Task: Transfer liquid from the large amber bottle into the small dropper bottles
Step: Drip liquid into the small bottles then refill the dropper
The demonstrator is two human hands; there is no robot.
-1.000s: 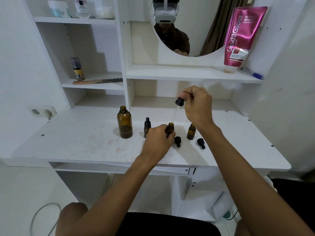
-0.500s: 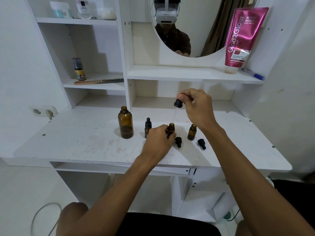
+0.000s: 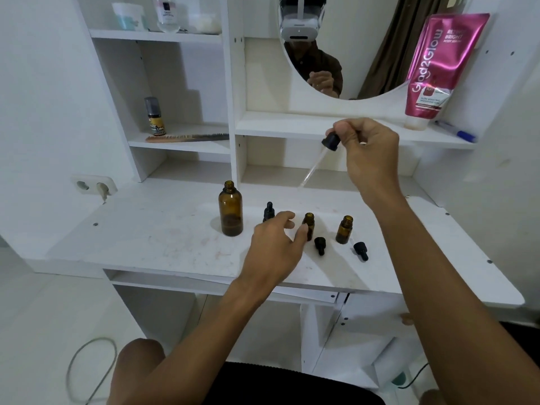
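The large amber bottle [image 3: 230, 213] stands uncapped on the white desk [image 3: 163, 229], with dark liquid low inside. To its right a small bottle with a black dropper cap [image 3: 268, 209] is partly hidden behind my left hand [image 3: 273, 248]. Two small amber bottles stand uncapped, the middle one [image 3: 309, 222] and the right one [image 3: 344, 229]. My left hand's fingers are spread, with the thumb beside the middle bottle. My right hand [image 3: 368, 153] pinches a long dropper [image 3: 330, 141] high above the desk, its glass tube slanting down-left.
Two black dropper caps [image 3: 320, 245] [image 3: 361, 250] lie near the desk's front. Shelves behind hold a comb [image 3: 187, 137], a small bottle [image 3: 156, 116], a pink tube [image 3: 438, 65] and a pen [image 3: 455, 131]. A mirror [image 3: 365, 45] hangs above, and a wall socket [image 3: 93, 185] sits at the left.
My right hand has lifted the dropper up and away from the middle small bottle and tilted it. My left hand has loosened its grip on that bottle and spread its fingers.
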